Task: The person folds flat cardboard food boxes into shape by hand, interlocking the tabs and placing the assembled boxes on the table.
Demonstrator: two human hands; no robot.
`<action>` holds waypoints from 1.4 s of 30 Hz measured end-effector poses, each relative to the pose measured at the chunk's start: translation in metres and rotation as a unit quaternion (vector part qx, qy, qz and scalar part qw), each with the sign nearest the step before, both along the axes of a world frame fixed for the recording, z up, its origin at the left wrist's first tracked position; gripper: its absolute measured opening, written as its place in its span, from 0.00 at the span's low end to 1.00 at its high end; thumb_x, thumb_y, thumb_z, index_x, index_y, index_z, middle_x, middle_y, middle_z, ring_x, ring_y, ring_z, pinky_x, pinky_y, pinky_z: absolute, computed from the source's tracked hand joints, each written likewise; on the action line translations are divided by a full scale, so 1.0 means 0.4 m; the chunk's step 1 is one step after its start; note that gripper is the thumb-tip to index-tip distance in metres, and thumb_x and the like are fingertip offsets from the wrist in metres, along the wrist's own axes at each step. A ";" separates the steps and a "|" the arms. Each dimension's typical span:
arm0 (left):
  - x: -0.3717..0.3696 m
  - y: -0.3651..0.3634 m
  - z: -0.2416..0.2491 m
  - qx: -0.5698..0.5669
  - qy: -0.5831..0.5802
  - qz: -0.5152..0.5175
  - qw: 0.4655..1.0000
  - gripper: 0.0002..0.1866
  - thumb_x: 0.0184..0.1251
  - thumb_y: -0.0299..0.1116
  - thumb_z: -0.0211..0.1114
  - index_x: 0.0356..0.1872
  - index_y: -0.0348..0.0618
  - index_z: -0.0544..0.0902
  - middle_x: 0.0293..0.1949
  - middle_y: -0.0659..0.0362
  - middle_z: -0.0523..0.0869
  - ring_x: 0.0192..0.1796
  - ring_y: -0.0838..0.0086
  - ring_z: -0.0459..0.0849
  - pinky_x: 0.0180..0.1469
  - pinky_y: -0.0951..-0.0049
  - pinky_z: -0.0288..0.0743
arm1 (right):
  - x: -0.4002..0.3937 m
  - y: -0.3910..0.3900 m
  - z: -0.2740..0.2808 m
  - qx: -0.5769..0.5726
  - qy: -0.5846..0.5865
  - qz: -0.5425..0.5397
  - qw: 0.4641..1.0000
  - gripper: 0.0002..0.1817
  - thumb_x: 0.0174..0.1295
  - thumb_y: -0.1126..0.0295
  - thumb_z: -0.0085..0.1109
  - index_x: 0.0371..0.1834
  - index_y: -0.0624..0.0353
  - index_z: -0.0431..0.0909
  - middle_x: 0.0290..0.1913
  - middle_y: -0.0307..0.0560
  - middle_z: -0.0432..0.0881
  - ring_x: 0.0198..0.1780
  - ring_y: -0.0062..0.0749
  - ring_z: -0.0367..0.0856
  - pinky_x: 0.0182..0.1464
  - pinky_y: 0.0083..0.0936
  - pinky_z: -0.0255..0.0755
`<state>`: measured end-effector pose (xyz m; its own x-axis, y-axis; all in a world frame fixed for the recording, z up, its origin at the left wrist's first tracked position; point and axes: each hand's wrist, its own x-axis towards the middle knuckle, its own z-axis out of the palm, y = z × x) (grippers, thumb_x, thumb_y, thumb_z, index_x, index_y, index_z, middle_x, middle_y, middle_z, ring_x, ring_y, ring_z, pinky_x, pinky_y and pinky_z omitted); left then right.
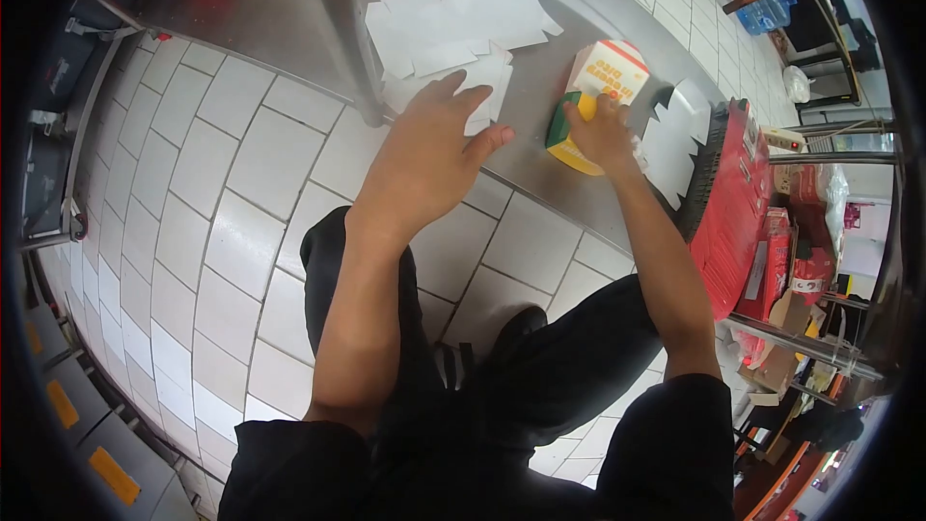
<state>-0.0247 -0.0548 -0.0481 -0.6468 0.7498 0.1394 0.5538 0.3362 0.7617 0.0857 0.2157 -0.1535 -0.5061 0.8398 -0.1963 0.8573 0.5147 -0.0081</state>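
My left hand (422, 156) is held with thumb and fingers apart, nothing in it, over the near edge of some white cardboard blanks (492, 87). More flat, notched white blanks (463, 19) lie just behind them on the metal table (535, 72). My right hand (602, 139) grips a small printed food carton (617, 68), coloured white, yellow, green and red. Thumb and fingers press on its near part, so some of that part is hidden. Another white blank (670, 140) lies right of this hand.
A red plastic crate (721, 203) stands at the table's right end. A metal post (345, 24) rises near the table's front edge, left of the blanks. Shelves with boxes and bags (796, 251) are farther right. White floor tiles (231, 183) surround my legs.
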 end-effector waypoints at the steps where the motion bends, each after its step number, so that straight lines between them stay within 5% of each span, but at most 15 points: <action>1: -0.001 -0.005 0.000 -0.009 0.001 0.000 1.000 0.27 0.68 0.49 0.63 0.58 0.37 0.79 0.64 0.39 0.74 0.66 0.46 0.72 0.68 0.59 0.65 | 0.015 0.057 -0.051 -0.031 0.053 0.017 0.998 0.47 0.58 0.35 0.51 0.72 0.61 0.60 0.65 0.65 0.65 0.63 0.66 0.67 0.63 0.55 0.63; 6: -0.014 -0.024 -0.003 -0.054 0.005 -0.030 0.998 0.28 0.67 0.48 0.63 0.59 0.35 0.78 0.64 0.39 0.73 0.67 0.47 0.71 0.67 0.58 0.66 | 0.005 0.032 -0.064 0.012 0.097 0.044 0.994 0.45 0.59 0.37 0.52 0.70 0.61 0.61 0.66 0.71 0.63 0.67 0.73 0.61 0.65 0.51 0.63; 12: 0.001 -0.030 -0.027 -0.145 0.010 -0.082 0.986 0.27 0.67 0.49 0.63 0.57 0.37 0.79 0.62 0.41 0.76 0.64 0.49 0.74 0.64 0.58 0.68 | -0.024 -0.053 0.005 0.059 -0.032 0.022 0.997 0.40 0.63 0.44 0.49 0.72 0.62 0.60 0.71 0.65 0.60 0.73 0.69 0.52 0.67 0.64 0.53; 14: 0.006 -0.042 -0.022 -0.165 -0.006 -0.094 0.982 0.26 0.67 0.49 0.63 0.54 0.35 0.80 0.60 0.40 0.77 0.62 0.50 0.75 0.61 0.57 0.70 | -0.030 -0.074 -0.043 0.336 -0.073 0.193 0.919 0.33 0.67 0.52 0.48 0.72 0.58 0.61 0.72 0.60 0.58 0.75 0.62 0.51 0.66 0.72 0.49; 18: 0.008 -0.049 -0.003 -0.233 -0.084 -0.158 0.956 0.25 0.66 0.52 0.63 0.42 0.34 0.85 0.45 0.43 0.85 0.49 0.51 0.83 0.52 0.57 0.76 | -0.115 -0.161 -0.010 0.341 -0.066 0.330 0.878 0.29 0.67 0.60 0.51 0.70 0.57 0.63 0.71 0.56 0.62 0.75 0.55 0.55 0.70 0.62 0.52; 20: -0.001 -0.053 0.016 -0.235 -0.079 -0.154 0.956 0.26 0.65 0.53 0.63 0.38 0.34 0.86 0.41 0.44 0.86 0.44 0.51 0.85 0.49 0.56 0.77 | -0.211 -0.210 0.008 -0.066 0.122 0.367 0.920 0.26 0.66 0.63 0.55 0.67 0.58 0.67 0.69 0.55 0.67 0.71 0.51 0.64 0.69 0.48 0.61; 22: -0.020 -0.038 0.033 -0.362 -0.155 -0.212 0.895 0.32 0.65 0.58 0.61 0.58 0.41 0.80 0.55 0.46 0.82 0.58 0.53 0.79 0.61 0.58 0.71 | -0.294 -0.240 -0.026 -0.003 0.171 0.429 0.887 0.25 0.66 0.64 0.56 0.65 0.58 0.68 0.67 0.56 0.68 0.68 0.51 0.68 0.66 0.44 0.66; 23: -0.019 -0.042 0.020 -0.362 -0.151 -0.207 0.896 0.32 0.65 0.58 0.61 0.58 0.41 0.80 0.55 0.46 0.82 0.58 0.53 0.79 0.61 0.58 0.71 | -0.332 -0.246 -0.048 0.057 0.214 0.479 0.849 0.24 0.65 0.64 0.57 0.63 0.58 0.69 0.66 0.56 0.70 0.65 0.52 0.72 0.62 0.40 0.71; 25: -0.010 -0.056 -0.023 -0.243 -0.092 -0.164 0.952 0.26 0.65 0.53 0.64 0.34 0.33 0.86 0.37 0.44 0.86 0.42 0.51 0.85 0.46 0.56 0.78 | -0.391 -0.227 -0.107 0.062 0.157 0.485 0.858 0.23 0.66 0.62 0.56 0.62 0.58 0.70 0.64 0.56 0.72 0.60 0.52 0.75 0.58 0.42 0.74; 29: -0.042 -0.065 -0.022 -0.239 -0.114 -0.135 0.955 0.25 0.64 0.52 0.65 0.35 0.33 0.86 0.37 0.45 0.87 0.42 0.51 0.85 0.46 0.56 0.78 | -0.460 -0.195 -0.087 0.070 0.072 0.410 0.907 0.17 0.68 0.62 0.53 0.55 0.58 0.72 0.47 0.55 0.84 0.42 0.55 0.84 0.44 0.45 0.79; 31: -0.064 -0.055 -0.011 -0.286 -0.102 -0.152 0.941 0.27 0.66 0.51 0.62 0.57 0.41 0.80 0.56 0.49 0.82 0.59 0.53 0.78 0.59 0.57 0.72 | -0.460 -0.145 -0.035 0.099 0.179 0.369 0.906 0.14 0.69 0.63 0.52 0.51 0.60 0.73 0.39 0.54 0.84 0.37 0.55 0.84 0.41 0.44 0.79; 34: -0.064 -0.050 -0.029 -0.119 -0.058 -0.044 0.990 0.24 0.66 0.47 0.64 0.55 0.39 0.82 0.52 0.47 0.84 0.55 0.53 0.81 0.58 0.58 0.73 | -0.414 -0.120 0.132 0.096 0.418 0.209 0.879 0.12 0.68 0.64 0.53 0.41 0.64 0.77 0.29 0.59 0.84 0.36 0.53 0.85 0.37 0.42 0.76; 37: -0.065 -0.031 -0.033 0.000 -0.059 0.044 0.997 0.22 0.65 0.44 0.66 0.51 0.37 0.83 0.47 0.46 0.86 0.51 0.53 0.83 0.55 0.60 0.75 | -0.374 -0.053 0.216 0.052 0.524 0.200 0.826 0.14 0.66 0.61 0.58 0.36 0.63 0.80 0.26 0.59 0.83 0.31 0.54 0.84 0.34 0.40 0.74; 41: -0.064 -0.009 -0.032 0.051 -0.079 0.090 0.991 0.21 0.65 0.42 0.67 0.48 0.34 0.83 0.43 0.44 0.86 0.47 0.50 0.85 0.51 0.58 0.77 | -0.347 -0.063 0.231 0.042 0.544 0.249 0.800 0.13 0.62 0.61 0.64 0.36 0.62 0.81 0.25 0.60 0.82 0.28 0.52 0.82 0.33 0.38 0.73; 42: -0.060 -0.006 -0.031 0.068 -0.089 0.106 0.988 0.22 0.65 0.44 0.67 0.48 0.33 0.83 0.43 0.43 0.86 0.47 0.50 0.85 0.51 0.58 0.77 | -0.337 -0.085 0.222 0.009 0.480 0.249 0.841 0.13 0.61 0.61 0.65 0.36 0.62 0.82 0.25 0.58 0.82 0.26 0.50 0.81 0.33 0.38 0.73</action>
